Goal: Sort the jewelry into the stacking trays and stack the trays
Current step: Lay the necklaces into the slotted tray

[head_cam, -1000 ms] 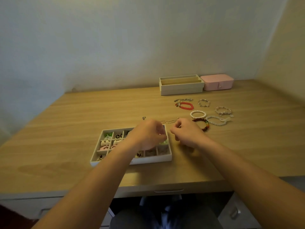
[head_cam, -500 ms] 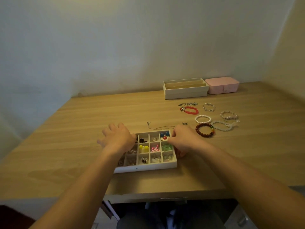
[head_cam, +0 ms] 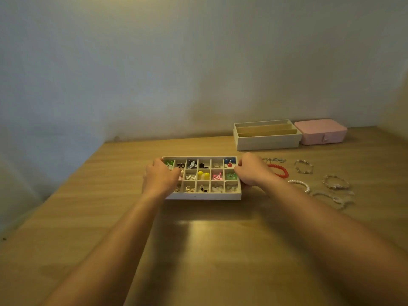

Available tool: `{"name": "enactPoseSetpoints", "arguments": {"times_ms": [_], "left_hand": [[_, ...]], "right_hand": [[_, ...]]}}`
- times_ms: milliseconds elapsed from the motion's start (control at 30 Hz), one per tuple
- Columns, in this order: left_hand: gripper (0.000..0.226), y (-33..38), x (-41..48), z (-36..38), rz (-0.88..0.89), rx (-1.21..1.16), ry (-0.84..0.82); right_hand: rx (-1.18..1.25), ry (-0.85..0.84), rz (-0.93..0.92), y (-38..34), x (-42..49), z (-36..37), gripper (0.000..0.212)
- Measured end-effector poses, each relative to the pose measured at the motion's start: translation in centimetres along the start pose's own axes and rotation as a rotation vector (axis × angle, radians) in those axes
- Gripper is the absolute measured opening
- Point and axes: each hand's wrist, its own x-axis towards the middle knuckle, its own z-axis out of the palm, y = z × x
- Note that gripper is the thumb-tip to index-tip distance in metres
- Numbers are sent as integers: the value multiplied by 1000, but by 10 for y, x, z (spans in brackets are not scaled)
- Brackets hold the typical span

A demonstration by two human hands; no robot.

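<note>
White compartmented tray of small jewelry (head_cam: 205,196) is gripped at both short ends; fingers of left hand (head_cam: 160,181) and right hand (head_cam: 251,171) are curled round its walls. It is positioned mid-way across the light wooden desk (head_cam: 198,250), possibly lifted slightly.

No writing, label, brand, number or sign can be read. The compartment tray (head_cam: 205,196) at the middle of the frame has a plain pale front wall. The stacked trays (head_cam: 267,143) and the pink box (head_cam: 320,131) at the upper right show plain sides. The small fitting on the front of the pink box is too small to tell whether it bears any mark.
</note>
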Motion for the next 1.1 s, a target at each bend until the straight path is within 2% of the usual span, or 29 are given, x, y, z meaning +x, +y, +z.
{"name": "enactPoseSetpoints", "arguments": {"times_ms": [300,467,600,700,833,900,967,1100], "left_hand": [[49,12,76,38,-1,-162,-33],[47,11,93,45,-24,-134,-92],[54,20,93,47,-27,-44,-104],[58,51,84,58,89,27,-42],[58,113,64,96,216,-108,-175],[59,141,59,119,254,-149,-230],[58,164,57,139,247,-162,-241],[59,194,65,160,125,-102,-173]], "right_hand": [[-65,28,35,-2,99,9,12],[-88,3,33,0,113,16,11],[3,-56,95,13,108,13,22],[-4,86,83,30,105,-14,31],[-52,284,74,66,107,-64,18],[-112,360,113,88,108,-84,23],[-156,387,172,107,110,-97,30],[-187,403,240,134,123,-106,39]]}}
